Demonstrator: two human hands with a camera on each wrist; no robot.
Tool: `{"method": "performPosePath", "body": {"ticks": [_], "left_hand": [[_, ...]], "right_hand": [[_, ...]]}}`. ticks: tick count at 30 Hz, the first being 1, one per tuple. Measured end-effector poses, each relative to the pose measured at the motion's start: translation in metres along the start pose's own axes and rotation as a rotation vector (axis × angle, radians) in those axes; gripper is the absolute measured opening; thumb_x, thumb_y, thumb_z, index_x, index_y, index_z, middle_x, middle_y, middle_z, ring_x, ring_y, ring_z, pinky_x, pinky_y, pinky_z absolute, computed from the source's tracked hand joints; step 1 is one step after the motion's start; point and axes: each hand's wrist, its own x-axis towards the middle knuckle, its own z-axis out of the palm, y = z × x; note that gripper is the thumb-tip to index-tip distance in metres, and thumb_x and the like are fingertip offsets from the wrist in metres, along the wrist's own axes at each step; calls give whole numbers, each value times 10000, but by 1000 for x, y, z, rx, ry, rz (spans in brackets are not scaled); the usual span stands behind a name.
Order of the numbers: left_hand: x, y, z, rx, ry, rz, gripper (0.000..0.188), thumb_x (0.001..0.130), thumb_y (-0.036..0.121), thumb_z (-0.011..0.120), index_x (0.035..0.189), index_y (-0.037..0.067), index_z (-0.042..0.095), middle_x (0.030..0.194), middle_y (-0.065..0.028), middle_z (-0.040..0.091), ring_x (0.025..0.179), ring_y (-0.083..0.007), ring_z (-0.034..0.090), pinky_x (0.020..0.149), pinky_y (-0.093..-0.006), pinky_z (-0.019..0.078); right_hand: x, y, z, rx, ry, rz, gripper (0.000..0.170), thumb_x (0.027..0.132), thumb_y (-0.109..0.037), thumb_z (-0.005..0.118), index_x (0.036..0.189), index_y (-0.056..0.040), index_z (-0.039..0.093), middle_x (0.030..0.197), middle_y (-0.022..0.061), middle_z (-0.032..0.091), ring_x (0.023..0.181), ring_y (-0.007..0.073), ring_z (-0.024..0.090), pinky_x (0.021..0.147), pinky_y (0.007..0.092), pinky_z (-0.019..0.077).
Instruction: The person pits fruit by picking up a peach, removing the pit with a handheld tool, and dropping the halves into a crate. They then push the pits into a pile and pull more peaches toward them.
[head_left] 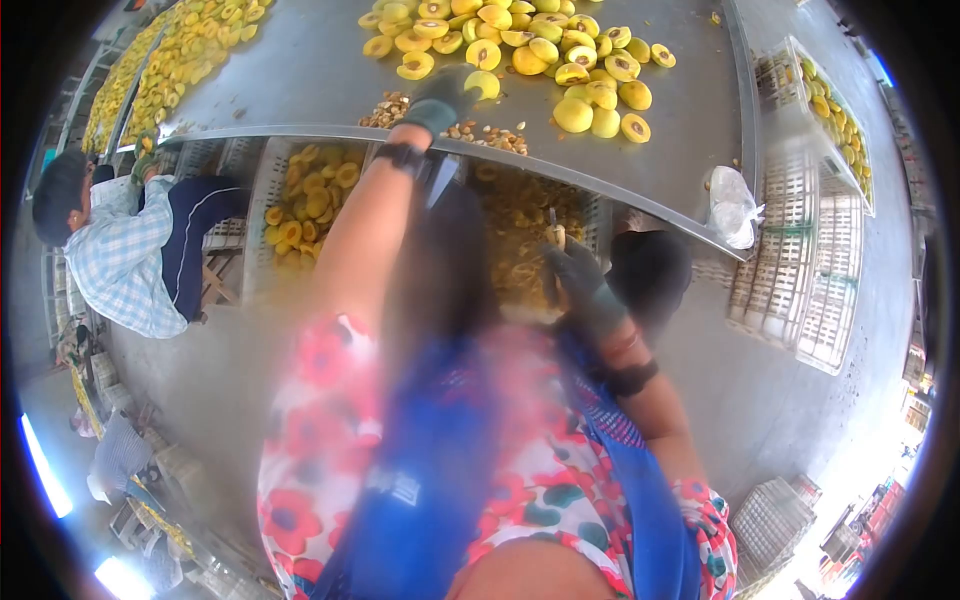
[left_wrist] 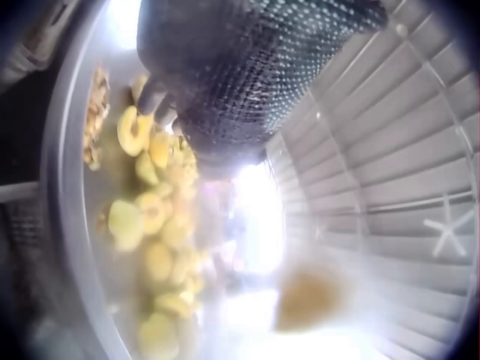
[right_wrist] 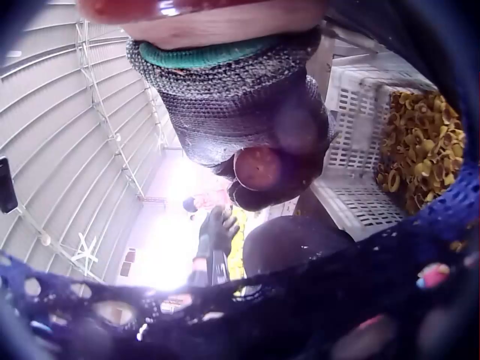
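Observation:
My left hand (head_left: 440, 102), in a dark knitted glove, reaches over the metal table with its fingertips at a halved yellow stone fruit (head_left: 482, 84). In the left wrist view its fingers (left_wrist: 154, 97) reach down beside the fruit halves (left_wrist: 135, 131). A heap of halved fruit (head_left: 540, 45), several with brown pits showing, spreads beyond that hand. Small brown pits and bits (head_left: 490, 134) lie near the table's front edge. Lower down, my gloved right hand (head_left: 585, 285) grips a slim tool by its handle (head_left: 556, 236); the handle's round end (right_wrist: 257, 166) shows in the right wrist view.
Below the table edge (head_left: 640, 200) stand a crate of fruit halves (head_left: 312, 205) and a crate of yellowish scraps (right_wrist: 424, 146). A plastic bag (head_left: 733, 207) rests at the table's right corner, near stacked white crates (head_left: 800, 260). Another person (head_left: 130, 240) sits at left.

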Motion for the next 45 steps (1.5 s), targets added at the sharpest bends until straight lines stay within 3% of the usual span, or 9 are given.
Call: {"method": "performPosePath", "body": {"ticks": [5,6,12,16,19,27,34,40,45], "left_hand": [[37,18,37,291,-273,-26,495,812,279,608,1263,111,491,1222,-182,567,1128,-304,557,932,-380,443],[48,16,36,130,-454,-58,564,812,323,628,1290,95,434,1237,-185,557,1118,-313,564,907,-391,460],[-14,52,-17,-668,-434,-37,617,819,323,667,1305,40,413,1152,-124,589,1029,-216,593,830,-300,485],[-81,75,-44,-1153,-395,114,643,834,195,651,1384,50,351,1168,-59,538,1011,-157,554,857,-246,471],[-127,101,-58,-1252,-255,267,693,831,131,638,1430,69,296,1229,-54,486,1052,-124,506,878,-253,467],[-184,146,-68,-1380,-314,101,528,934,265,561,1363,8,390,1237,-67,524,1105,-138,486,944,-277,405],[-180,148,-55,-1231,-92,53,471,926,270,566,1290,10,418,1164,-92,535,1049,-135,507,898,-275,438],[-185,144,-49,-1156,-2,116,422,906,214,596,1249,16,451,1104,-89,553,989,-136,550,866,-259,459],[-190,153,-56,-1228,-75,21,380,910,190,586,1226,25,453,1075,-79,562,982,-136,556,847,-267,473]], "right_hand": [[-9,-3,-2,32,24,-48,181,931,-196,528,857,-31,528,550,24,523,400,117,485,400,256,398],[-14,-8,-4,1,25,-49,179,931,-194,528,853,-32,525,556,22,524,404,114,487,403,256,403],[-27,-21,-5,129,42,-72,178,930,-201,531,858,-40,507,579,33,529,417,106,487,394,247,397],[-18,-18,0,-52,21,-430,155,926,-197,538,901,-45,519,617,41,545,440,107,500,397,244,402],[-17,-39,10,373,6,-196,154,918,-182,551,975,-39,544,675,52,579,470,107,524,409,241,413],[-15,-45,6,240,254,-457,223,845,-53,644,1051,-10,569,840,7,606,645,50,544,555,200,458],[-26,-45,6,72,355,-499,206,849,-59,639,1039,-21,567,784,-2,585,622,48,527,542,215,445],[-51,-39,21,20,114,-253,294,862,-86,612,1141,-29,542,804,2,572,670,48,512,572,226,447],[-43,-26,20,-21,136,-396,324,865,-79,590,1174,-10,523,852,15,578,719,55,513,606,234,460]]}}
